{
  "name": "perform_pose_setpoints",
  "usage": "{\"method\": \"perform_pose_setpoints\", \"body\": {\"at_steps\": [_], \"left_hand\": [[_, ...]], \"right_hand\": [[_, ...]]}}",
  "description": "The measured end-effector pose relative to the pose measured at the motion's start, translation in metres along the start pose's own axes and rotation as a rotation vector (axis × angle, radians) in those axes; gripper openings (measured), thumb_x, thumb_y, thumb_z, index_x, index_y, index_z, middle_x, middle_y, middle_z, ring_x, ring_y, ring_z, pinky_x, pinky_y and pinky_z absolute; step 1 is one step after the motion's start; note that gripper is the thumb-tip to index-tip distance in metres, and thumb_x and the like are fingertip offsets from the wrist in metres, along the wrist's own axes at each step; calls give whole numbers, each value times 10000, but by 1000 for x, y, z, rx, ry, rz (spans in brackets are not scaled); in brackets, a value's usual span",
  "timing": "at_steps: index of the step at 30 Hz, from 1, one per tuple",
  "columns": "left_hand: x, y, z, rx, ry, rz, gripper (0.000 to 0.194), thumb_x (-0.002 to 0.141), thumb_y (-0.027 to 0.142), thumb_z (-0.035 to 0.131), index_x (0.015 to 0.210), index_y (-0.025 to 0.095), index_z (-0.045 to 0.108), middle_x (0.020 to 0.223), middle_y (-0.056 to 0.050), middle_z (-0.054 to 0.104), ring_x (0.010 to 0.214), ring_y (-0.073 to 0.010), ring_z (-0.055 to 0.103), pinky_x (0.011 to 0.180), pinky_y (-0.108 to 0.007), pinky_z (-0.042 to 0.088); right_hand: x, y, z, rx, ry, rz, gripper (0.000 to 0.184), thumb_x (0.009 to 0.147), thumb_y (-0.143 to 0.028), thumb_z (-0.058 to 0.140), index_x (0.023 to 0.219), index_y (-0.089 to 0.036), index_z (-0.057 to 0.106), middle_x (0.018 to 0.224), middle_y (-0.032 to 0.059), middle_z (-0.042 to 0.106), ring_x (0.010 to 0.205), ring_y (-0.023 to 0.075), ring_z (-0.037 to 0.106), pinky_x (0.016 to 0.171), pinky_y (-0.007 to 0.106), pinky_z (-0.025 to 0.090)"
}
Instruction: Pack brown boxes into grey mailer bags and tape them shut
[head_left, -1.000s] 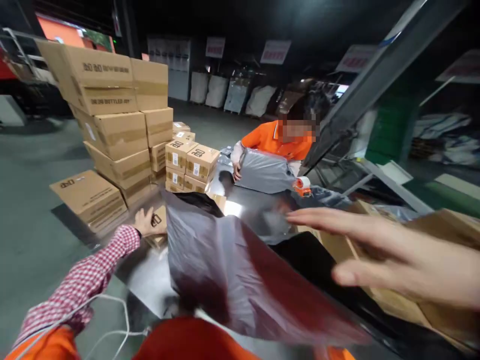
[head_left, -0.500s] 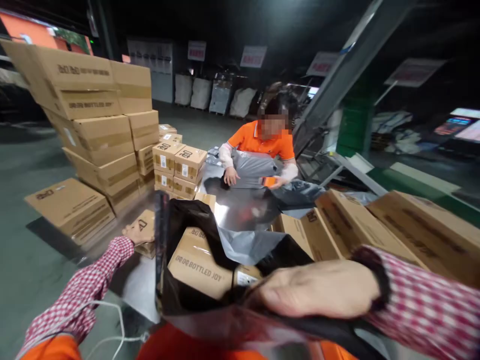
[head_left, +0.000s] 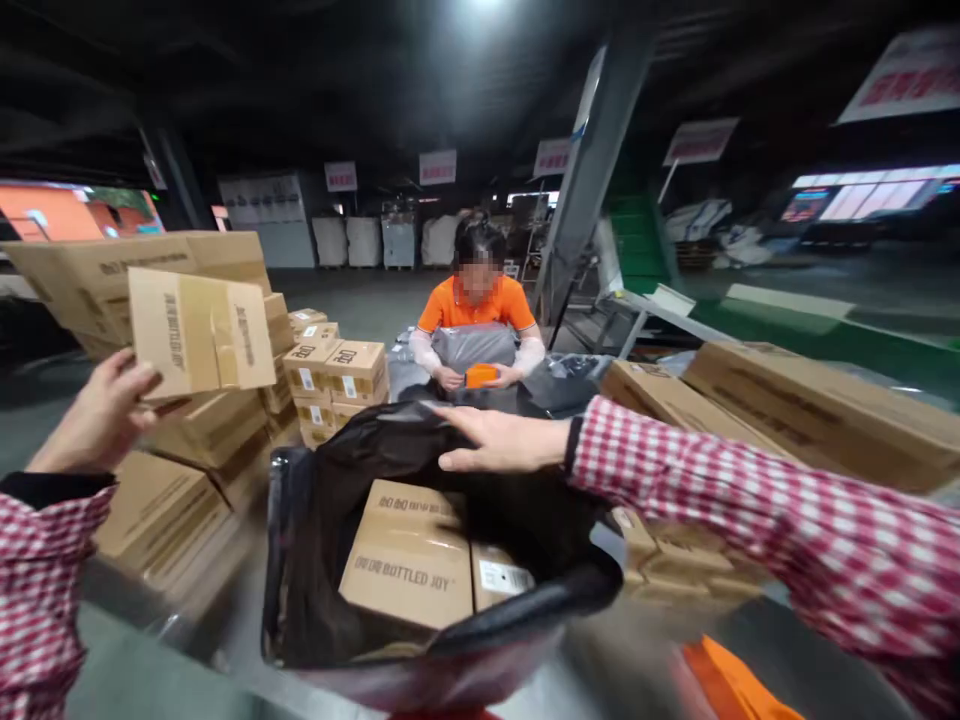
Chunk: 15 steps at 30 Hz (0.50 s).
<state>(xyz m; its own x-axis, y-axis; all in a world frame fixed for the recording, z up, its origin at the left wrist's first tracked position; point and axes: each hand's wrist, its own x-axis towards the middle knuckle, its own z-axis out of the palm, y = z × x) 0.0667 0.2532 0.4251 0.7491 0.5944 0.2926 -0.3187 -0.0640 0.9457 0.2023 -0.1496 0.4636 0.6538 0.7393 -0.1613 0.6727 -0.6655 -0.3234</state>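
Note:
My left hand (head_left: 101, 410) grips a small cardboard box (head_left: 202, 330) by its lower left edge and holds it raised at the left. In front of me a black-lined plastic bag (head_left: 296, 570) stands with its mouth wide. Inside it lie a carton printed BOTTLED JOY (head_left: 409, 555) and, to the right, a smaller carton with a white label (head_left: 504, 578). Over the bag's far rim reaches my right hand (head_left: 506, 437), its fingers stretched out and the thumb apart, against the black plastic.
Small labelled boxes (head_left: 341, 375) are stacked beyond the bag, with bigger cartons (head_left: 180, 505) piled at left. Long cartons (head_left: 825, 410) lie on the right. Across the table a co-worker in an orange shirt (head_left: 450, 305) handles a grey bag (head_left: 472, 345) and an orange item (head_left: 481, 376).
My left hand has lifted a box from the left side of the table. My right hand has moved from the bag's near right edge to its far rim. The bag mouth is wider.

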Motion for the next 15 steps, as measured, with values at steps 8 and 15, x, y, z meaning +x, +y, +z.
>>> {"method": "perform_pose_setpoints", "body": {"at_steps": [8, 15], "left_hand": [[-77, 92, 130, -164, -356, 270, 426, 931, 428, 538, 1273, 190, 622, 1398, -46, 601, 1276, -305, 567, 852, -367, 642], [-120, 73, 170, -65, -755, 119, 507, 893, 558, 608, 1334, 310, 578, 1280, 28, 678, 1204, -337, 626, 859, -478, 637]], "right_hand": [[-32, -35, -35, 1147, 35, -332, 792, 940, -482, 560, 1581, -315, 124, 1541, 100, 403, 1212, 215, 599, 927, 411, 577], [-75, -3, -2, 1257, 152, -439, 643, 956, -678, 321, 1436, -261, 411, 1385, 71, 571, 1313, 251, 534, 1043, 462, 488]]}}
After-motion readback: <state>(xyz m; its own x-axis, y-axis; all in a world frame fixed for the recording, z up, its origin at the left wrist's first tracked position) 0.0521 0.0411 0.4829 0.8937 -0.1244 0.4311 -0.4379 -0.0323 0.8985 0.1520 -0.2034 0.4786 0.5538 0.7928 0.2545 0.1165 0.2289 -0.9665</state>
